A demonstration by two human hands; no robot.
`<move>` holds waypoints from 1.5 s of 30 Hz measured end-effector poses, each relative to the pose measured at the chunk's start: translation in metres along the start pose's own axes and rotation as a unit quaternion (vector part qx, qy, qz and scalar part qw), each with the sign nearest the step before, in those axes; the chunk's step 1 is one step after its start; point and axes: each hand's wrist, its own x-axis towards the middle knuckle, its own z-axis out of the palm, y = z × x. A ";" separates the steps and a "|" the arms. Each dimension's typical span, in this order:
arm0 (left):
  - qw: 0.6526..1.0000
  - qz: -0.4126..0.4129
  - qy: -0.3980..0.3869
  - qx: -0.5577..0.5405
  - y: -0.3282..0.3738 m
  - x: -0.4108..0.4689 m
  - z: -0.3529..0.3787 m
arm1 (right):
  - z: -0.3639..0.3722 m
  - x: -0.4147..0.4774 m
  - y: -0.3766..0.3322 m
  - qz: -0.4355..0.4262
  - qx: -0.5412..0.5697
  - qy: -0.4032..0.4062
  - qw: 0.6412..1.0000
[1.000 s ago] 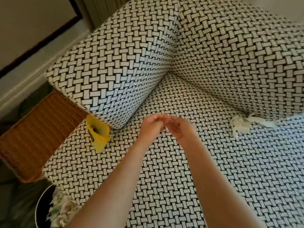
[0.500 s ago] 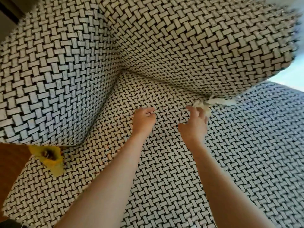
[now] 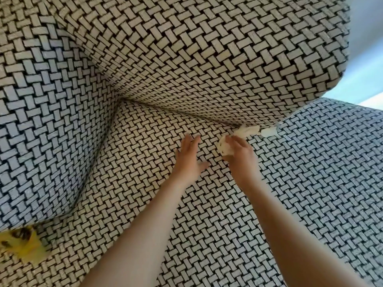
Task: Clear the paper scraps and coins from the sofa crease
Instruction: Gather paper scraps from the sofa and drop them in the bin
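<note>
White paper scraps (image 3: 251, 130) stick out of the crease (image 3: 186, 114) between the sofa's back cushion and seat. My right hand (image 3: 240, 156) grips a crumpled white scrap (image 3: 224, 147) just below that crease. My left hand (image 3: 189, 159) hovers beside it over the seat with fingers spread and straight, holding nothing. No coins show in this view.
The sofa (image 3: 310, 193) is covered in black-and-white basket-weave fabric, with the armrest (image 3: 47, 125) at left and the back cushion (image 3: 207, 59) overhead. A yellow container (image 3: 20, 243) lies at the seat's lower left corner.
My view has swung right and closer to the crease. Both hands moved apart and up to the scraps; the right hand now grips a scrap and the left hand has opened.
</note>
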 end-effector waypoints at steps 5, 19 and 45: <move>0.997 0.025 0.031 -0.061 0.017 0.013 0.012 | -0.004 0.004 0.001 -0.015 0.051 0.079 0.995; 0.984 0.001 0.074 -0.162 0.063 0.064 0.023 | -0.012 0.005 0.023 0.041 -0.050 0.109 0.992; 0.993 0.081 0.073 -0.055 0.049 0.011 0.034 | -0.040 0.009 0.042 0.216 0.605 0.009 0.766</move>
